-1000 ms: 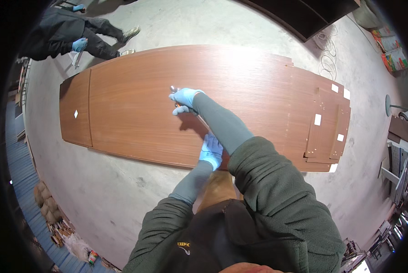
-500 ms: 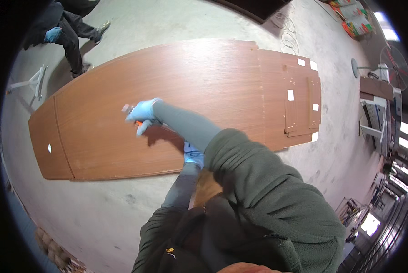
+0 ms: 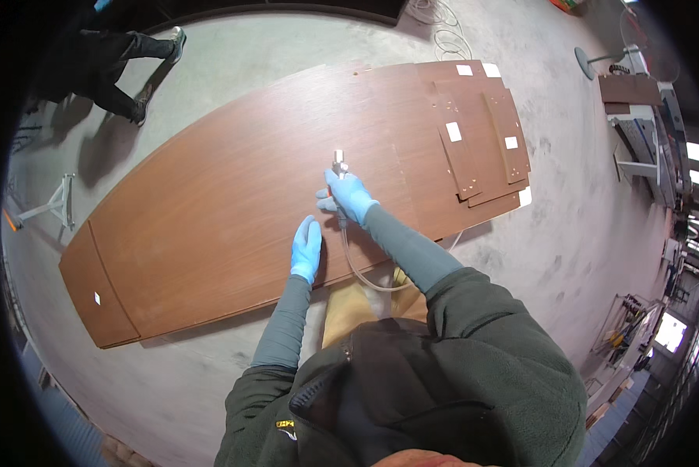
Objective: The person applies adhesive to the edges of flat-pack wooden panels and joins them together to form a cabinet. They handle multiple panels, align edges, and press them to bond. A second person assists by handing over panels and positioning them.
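A stack of brown wood-grain panels [image 3: 232, 210] lies in front of me. Over its middle, my right hand [image 3: 351, 194] in a light blue glove is closed around a hand tool [image 3: 339, 165] with a silver metal tip and a bit of orange. A thin hose [image 3: 359, 268] hangs from the tool's lower end and loops back towards my legs. My left hand [image 3: 306, 251], gloved alike, is at the near part of the panels just left of the tool, fingers stretched out and holding nothing. Whether its palm touches the wood I cannot tell.
Smaller brown boards [image 3: 505, 136] with white labels are stacked on the right end. At the far left stands a person in dark trousers [image 3: 112, 82]. A white metal stand [image 3: 53, 206] is left of the panels. Coiled hose [image 3: 447, 35] lies on the floor behind.
My right hand has drawn the tool back from the left part of the panels to the middle. My left hand now shows clear of the right arm. The whole view has shifted.
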Tool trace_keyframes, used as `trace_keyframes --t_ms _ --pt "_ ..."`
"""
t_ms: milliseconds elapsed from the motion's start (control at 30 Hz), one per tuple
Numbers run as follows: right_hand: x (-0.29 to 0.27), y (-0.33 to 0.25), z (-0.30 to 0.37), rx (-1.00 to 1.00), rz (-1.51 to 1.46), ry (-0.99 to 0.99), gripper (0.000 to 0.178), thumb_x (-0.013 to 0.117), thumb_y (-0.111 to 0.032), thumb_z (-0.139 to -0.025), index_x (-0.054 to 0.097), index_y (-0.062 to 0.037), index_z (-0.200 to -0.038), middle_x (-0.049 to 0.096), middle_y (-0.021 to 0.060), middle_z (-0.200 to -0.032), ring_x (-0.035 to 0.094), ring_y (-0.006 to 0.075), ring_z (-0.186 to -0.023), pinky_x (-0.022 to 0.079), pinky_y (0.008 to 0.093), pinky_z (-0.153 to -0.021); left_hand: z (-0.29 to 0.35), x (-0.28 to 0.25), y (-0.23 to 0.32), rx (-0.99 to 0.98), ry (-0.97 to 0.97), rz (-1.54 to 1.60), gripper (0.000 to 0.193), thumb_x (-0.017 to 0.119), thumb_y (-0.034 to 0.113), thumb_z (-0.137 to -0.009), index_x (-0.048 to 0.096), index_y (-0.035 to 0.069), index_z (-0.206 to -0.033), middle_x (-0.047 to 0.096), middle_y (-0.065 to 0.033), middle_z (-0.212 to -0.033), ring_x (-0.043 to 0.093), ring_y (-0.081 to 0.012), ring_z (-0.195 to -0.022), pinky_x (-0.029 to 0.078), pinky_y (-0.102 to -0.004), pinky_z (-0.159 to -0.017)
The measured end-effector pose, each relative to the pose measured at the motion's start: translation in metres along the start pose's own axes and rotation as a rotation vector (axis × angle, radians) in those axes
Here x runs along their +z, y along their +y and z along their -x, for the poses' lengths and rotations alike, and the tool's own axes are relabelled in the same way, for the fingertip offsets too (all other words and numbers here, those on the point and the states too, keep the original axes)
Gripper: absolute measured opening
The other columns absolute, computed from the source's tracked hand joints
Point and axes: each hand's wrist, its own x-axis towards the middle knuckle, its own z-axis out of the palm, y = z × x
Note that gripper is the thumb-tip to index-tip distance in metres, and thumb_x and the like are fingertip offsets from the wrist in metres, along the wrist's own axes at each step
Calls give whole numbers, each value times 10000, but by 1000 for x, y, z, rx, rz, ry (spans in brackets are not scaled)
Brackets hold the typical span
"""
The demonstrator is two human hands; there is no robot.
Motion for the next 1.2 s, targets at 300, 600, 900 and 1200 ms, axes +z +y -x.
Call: trace_keyframes --t_ms 300,600,900,1200 --pt "-169 -16 24 -35 110 -234 385 615 -370 -1016 589 0 -1116 672 128 -901 723 200 -711 570 330 -575 43 171 82 -342 -316 315 423 630 429 -1030 661 49 -1212 697 -50 -859 596 -101 -595 496 -241 -539" --pt "-413 -38 -21 -534 1012 598 571 661 -370 -901 568 -35 -1353 607 206 -1360 598 400 -1213 486 524 -1003 11 263 81 -92 173 229 277 610 284 -1045 653 11 -1041 685 -65 -763 603 -116 -532 513 -265 -492" --pt "-429 -31 -59 -610 1431 680 776 752 -392 -824 491 -52 -1471 380 226 -1595 307 412 -1495 263 563 -1193 -7 295 84 45 259 3 311 651 314 -1009 668 10 -1071 715 -59 -842 680 -127 -705 563 -291 -652" --pt "-414 -146 -151 -438 1091 714 613 754 -508 -800 646 -61 -1206 633 188 -1234 573 349 -1222 473 467 -1006 -38 306 52 126 142 -284 321 655 312 -1014 660 -7 -1055 729 -70 -918 687 -157 -845 557 -322 -777"
